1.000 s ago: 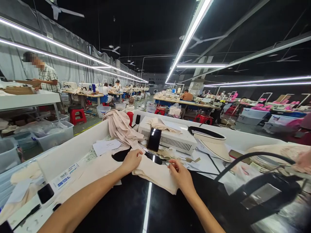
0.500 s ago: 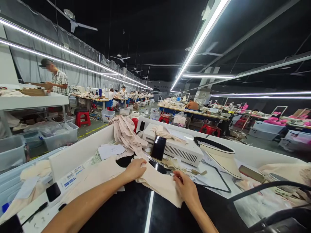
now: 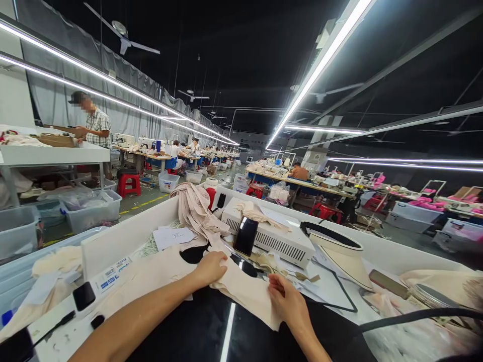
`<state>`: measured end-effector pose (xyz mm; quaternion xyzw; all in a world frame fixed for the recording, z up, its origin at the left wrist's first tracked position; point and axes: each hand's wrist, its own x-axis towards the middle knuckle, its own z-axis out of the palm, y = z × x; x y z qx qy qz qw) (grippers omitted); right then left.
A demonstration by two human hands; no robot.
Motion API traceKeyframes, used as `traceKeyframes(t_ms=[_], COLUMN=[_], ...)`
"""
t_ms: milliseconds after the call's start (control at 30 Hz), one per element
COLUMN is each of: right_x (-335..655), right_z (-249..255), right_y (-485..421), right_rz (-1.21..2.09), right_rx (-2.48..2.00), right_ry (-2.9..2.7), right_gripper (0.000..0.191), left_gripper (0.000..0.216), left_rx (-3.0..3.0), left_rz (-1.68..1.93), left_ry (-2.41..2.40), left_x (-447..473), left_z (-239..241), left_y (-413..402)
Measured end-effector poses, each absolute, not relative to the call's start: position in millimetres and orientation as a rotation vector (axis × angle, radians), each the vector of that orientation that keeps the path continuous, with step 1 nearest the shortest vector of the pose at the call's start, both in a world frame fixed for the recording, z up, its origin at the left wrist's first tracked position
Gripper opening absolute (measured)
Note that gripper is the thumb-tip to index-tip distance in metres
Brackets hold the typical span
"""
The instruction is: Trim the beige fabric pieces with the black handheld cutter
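Down at the near edge of the black table (image 3: 196,332), two hands are on one beige cloth (image 3: 245,296), and it lies flat between them. Left hand (image 3: 211,269) sits on the cloth's upper corner with fingers curled. It looks like a weight to stop the piece sliding on that glossy top, though I cannot tell whether its grip is closed on the fabric or only pressing. Right hand (image 3: 289,306) comes in at the cloth's right edge, and its grip is pinched on the fabric between thumb and fingertips, likely so the piece can be drawn taut against the left.

Count what's around: one white vented box (image 3: 279,241) just beyond the cloth, and one dark slab (image 3: 245,236) leaning on its front, propped upright. One bundle of beige fabric (image 3: 196,206) hangs over the white wall (image 3: 124,236) on the left. One sheet of paper (image 3: 171,236) lies near it. One cream visor (image 3: 339,251) rests to the right. One person in a checked shirt (image 3: 97,123) stands well apart at another bench.
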<state>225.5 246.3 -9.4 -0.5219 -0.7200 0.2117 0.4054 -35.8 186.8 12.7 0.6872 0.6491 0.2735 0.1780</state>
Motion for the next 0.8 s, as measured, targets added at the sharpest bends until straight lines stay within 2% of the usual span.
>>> traceKeyframes(t_ms=[233, 433, 567, 800], right_x=[233, 238, 237, 234], right_z=[-10, -12, -16, -16], right_y=[252, 255, 256, 249], right_rz=[0.463, 0.406, 0.359, 0.310], right_rx=[-1.308, -1.324, -1.384, -1.438], right_ry=[-1.823, -1.889, -1.940, -2.018], right_gripper=[0.028, 0.011, 0.026, 0.033], left_gripper=[0.033, 0.033, 0.033, 0.032], left_rx=[1.969, 2.000, 2.014, 2.053], left_rz=[0.750, 0.705, 0.669, 0.637], left_ry=[1.880, 1.910, 1.912, 1.908], left_x=[-33, -32, -36, -42], left_z=[15, 17, 16, 13], left_y=[183, 180, 178, 177])
